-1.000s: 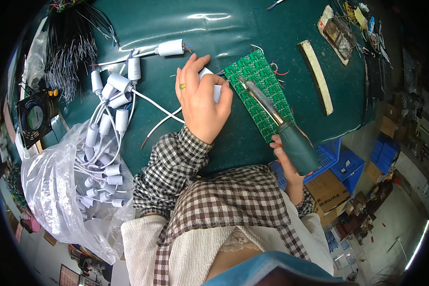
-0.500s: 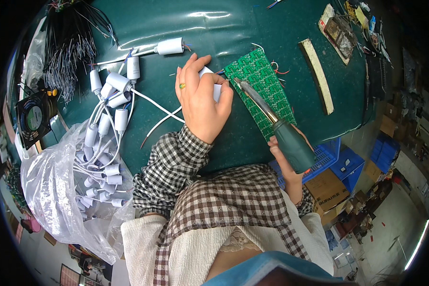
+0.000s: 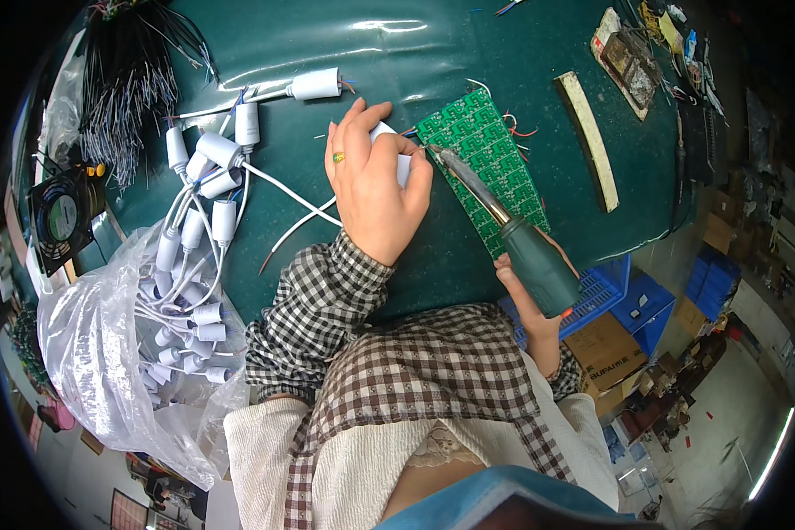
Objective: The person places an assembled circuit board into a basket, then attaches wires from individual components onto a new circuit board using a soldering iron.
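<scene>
- Risk, left of left hand: loose white cables (image 3: 297,193) end by the wrist; sleeve (image 3: 331,274) could snag one and drag the heap if the arm swings.
- Left hand (image 3: 375,194): curled around a white cylinder (image 3: 403,170), partly hidden under the fingers. If it rolls, the thin wires (image 3: 407,133) at its board-side end could tug loose.
- Between hands: green circuit board (image 3: 495,177), flat on the tabletop (image 3: 450,287), angled. Could skid under tip pressure; can't tell if any finger pins it.
- Right hand (image 3: 532,305): holding the soldering iron (image 3: 539,265), fingers partly behind handle. Tip over board's left edge, just beside left fingertips; contact unclear. A slip could burn them if it's hot, or bridge neighbouring pads.
- Counts, far left of left hand: 1 bundle of black wires (image 3: 132,88), strands uncountable; 1 fan (image 3: 64,216); 1 clear bag (image 3: 88,336), cylinders inside overlap, no count.
- Nearer left hand: 1 cylinder (image 3: 316,85) lying apart, roughly 8 heaped by bag mouth.
- At hands: 1 cylinder, 1 board, 1 iron.
- Beyond right hand: 1 curved strip (image 3: 586,141), 1 dark block (image 3: 629,66).
</scene>
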A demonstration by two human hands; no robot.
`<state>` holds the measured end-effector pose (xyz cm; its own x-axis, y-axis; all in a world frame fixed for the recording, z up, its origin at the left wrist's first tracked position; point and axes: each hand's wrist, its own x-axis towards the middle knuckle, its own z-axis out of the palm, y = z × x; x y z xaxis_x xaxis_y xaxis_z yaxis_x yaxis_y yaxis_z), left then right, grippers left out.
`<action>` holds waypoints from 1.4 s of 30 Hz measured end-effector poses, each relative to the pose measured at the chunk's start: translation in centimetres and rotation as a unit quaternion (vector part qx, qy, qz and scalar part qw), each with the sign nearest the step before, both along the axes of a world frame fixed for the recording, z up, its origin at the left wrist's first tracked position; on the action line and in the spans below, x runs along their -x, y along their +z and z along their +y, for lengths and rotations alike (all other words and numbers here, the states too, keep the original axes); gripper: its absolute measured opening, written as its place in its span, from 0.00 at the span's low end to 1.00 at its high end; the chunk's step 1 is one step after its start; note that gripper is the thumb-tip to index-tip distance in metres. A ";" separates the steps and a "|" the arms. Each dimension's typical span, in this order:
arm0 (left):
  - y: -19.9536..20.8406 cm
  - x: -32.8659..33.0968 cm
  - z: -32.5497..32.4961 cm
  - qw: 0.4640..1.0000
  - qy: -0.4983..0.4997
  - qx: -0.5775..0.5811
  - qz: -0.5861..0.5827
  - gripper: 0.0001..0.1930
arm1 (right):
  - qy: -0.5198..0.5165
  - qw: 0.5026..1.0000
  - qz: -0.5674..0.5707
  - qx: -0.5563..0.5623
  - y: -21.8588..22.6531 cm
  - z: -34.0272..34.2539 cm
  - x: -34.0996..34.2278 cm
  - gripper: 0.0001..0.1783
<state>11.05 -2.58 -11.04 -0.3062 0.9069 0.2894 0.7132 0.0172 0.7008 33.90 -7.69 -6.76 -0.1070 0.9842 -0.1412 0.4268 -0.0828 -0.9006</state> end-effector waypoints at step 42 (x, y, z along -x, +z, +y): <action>-0.2 0.0 0.0 1.000 0.000 0.004 0.010 0.05 | 0.022 0.997 -0.026 -0.067 -0.7 0.1 -0.7 0.32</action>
<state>11.03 -2.56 -11.20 -0.3004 0.9094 0.2877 0.7271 0.0231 0.6861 34.61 -7.64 -7.43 -0.1467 0.9891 -0.0156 0.4745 0.0565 -0.8784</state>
